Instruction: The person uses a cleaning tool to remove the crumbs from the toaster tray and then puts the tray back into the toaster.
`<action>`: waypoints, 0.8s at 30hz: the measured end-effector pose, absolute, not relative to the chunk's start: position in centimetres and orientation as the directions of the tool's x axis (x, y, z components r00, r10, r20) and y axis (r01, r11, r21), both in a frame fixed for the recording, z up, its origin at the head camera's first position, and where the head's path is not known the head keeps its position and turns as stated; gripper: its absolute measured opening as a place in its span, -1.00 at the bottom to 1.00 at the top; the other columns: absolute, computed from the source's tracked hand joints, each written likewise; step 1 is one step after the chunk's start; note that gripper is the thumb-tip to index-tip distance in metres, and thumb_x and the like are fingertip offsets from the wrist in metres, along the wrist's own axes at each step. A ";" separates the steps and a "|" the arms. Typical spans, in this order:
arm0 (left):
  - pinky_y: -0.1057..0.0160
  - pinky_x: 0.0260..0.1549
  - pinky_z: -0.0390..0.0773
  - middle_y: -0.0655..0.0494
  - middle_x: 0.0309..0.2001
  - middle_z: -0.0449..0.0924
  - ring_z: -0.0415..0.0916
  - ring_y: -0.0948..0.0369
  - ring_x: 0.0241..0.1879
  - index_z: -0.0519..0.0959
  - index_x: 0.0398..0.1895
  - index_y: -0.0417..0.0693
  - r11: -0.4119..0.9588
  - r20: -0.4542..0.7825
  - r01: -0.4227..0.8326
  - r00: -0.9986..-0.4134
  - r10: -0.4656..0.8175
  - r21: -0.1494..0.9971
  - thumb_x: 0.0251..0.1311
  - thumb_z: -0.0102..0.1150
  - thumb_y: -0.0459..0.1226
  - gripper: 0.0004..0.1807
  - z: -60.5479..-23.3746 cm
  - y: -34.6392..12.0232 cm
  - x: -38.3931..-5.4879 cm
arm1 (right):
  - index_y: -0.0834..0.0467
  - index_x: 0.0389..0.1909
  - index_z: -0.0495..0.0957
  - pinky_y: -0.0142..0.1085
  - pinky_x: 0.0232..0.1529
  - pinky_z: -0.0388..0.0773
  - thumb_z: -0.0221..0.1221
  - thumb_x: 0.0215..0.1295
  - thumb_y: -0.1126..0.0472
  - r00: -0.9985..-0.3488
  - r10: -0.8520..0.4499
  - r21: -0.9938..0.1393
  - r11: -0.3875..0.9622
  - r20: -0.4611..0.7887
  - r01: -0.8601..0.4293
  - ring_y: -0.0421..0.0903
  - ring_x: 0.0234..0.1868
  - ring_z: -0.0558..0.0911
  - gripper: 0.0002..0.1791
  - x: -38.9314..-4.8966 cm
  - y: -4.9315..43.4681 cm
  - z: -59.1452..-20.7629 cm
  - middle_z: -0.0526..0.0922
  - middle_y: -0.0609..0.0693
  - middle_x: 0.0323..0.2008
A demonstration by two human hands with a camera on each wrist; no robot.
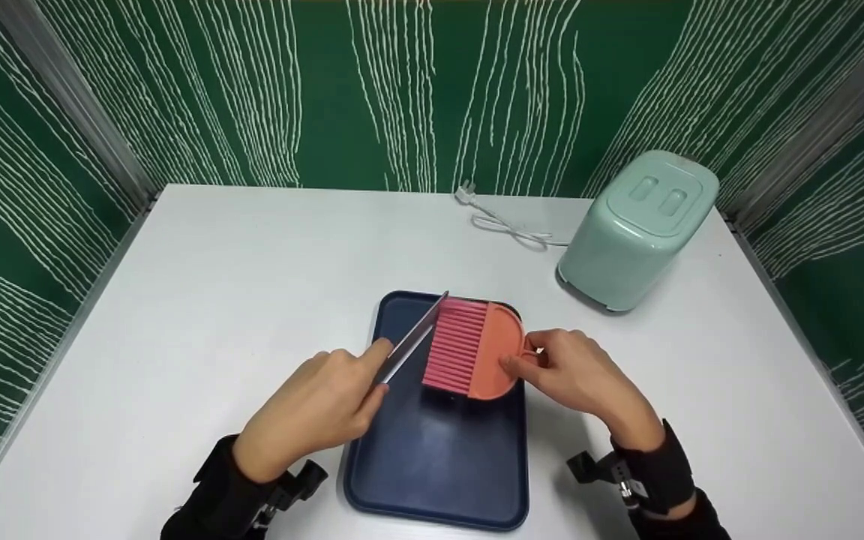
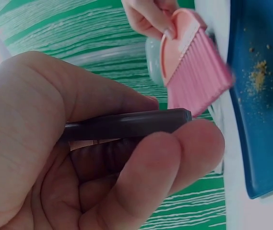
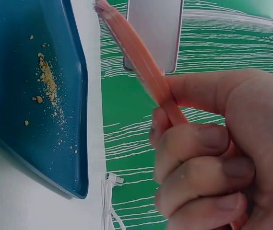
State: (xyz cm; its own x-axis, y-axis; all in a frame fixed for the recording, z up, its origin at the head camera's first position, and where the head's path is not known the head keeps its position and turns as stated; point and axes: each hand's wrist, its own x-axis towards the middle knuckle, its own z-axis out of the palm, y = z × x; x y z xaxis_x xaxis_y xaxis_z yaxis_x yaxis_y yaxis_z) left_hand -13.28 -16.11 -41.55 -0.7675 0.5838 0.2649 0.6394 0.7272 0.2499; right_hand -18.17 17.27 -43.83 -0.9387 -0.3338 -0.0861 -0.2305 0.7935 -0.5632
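Observation:
My right hand (image 1: 574, 371) pinches the handle end of a small hand brush (image 1: 496, 356) with an orange head and pink bristles. The bristles point left, over the dark blue tray (image 1: 436, 480). In my left hand (image 1: 319, 405) is a thin, flat panel (image 1: 413, 341), held between thumb and fingers and seen nearly edge-on. The right wrist view shows its grey face (image 3: 153, 36) with rounded corners; I cannot tell what it is. The bristle tips overlap its far end in the head view. Yellowish crumbs (image 3: 48, 79) lie scattered on the tray.
A mint-green toaster (image 1: 634, 232) stands at the back right of the white table (image 1: 252, 262). Its white cord and plug (image 1: 466, 193) lie beside it, near the back edge. Green walls with white streaks (image 1: 394, 90) enclose the back and both sides.

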 end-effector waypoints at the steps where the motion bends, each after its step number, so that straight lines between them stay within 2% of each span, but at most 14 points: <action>1: 0.34 -0.69 0.24 0.22 -0.68 0.31 0.21 0.33 -0.69 0.45 -0.11 -0.16 0.728 0.265 0.639 -0.767 0.584 0.248 0.31 0.32 -0.36 -0.76 -41.5 -16.1 -13.3 | -0.01 -0.49 0.57 -0.35 -0.53 0.17 0.32 0.43 -0.08 -0.936 -0.341 -0.557 0.797 -0.093 -0.234 -0.25 -0.64 0.29 -0.66 -18.2 17.3 -43.9 0.26 -0.25 -0.70; 8: 0.33 -0.70 0.25 0.20 -0.67 0.34 0.23 0.31 -0.68 0.47 -0.06 -0.17 0.735 0.268 0.634 -0.771 0.578 0.238 0.29 0.34 -0.38 -0.74 -41.6 -16.1 -13.3 | -0.01 -0.48 0.63 -0.34 -0.51 0.27 0.32 0.42 -0.09 -0.919 -0.368 -0.546 0.803 -0.140 -0.238 -0.23 -0.61 0.38 -0.68 -17.9 17.5 -43.8 0.37 -0.23 -0.66; 15: 0.32 -0.70 0.24 0.19 -0.68 0.35 0.24 0.30 -0.70 0.47 -0.05 -0.18 0.750 0.275 0.629 -0.773 0.572 0.205 0.29 0.35 -0.38 -0.73 -41.8 -16.1 -13.3 | 0.00 -0.42 0.67 -0.33 -0.49 0.27 0.32 0.42 -0.11 -0.917 -0.367 -0.542 0.808 -0.158 -0.231 -0.22 -0.59 0.39 -0.69 -17.6 17.6 -43.1 0.40 -0.22 -0.64; 24: 0.28 -0.75 0.26 0.16 -0.69 0.38 0.28 0.28 -0.72 0.47 -0.04 -0.17 0.751 0.305 0.636 -0.761 0.572 0.177 0.28 0.36 -0.40 -0.71 -41.4 -15.8 -12.8 | -0.08 -0.33 0.76 -0.38 -0.52 0.25 0.31 0.45 -0.12 -0.885 -0.439 -0.593 0.757 -0.152 -0.274 -0.28 -0.61 0.37 -0.76 -17.0 16.8 -43.2 0.43 -0.28 -0.67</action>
State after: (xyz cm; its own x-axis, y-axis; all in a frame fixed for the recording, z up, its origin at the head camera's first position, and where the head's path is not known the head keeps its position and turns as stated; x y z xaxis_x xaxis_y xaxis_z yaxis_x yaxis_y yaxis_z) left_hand -12.80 -15.78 -41.38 -0.7611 0.5724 0.3053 0.6359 0.7512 0.1768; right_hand -17.05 16.80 -43.17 -0.8854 -0.4391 -0.1521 -0.2738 0.7575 -0.5927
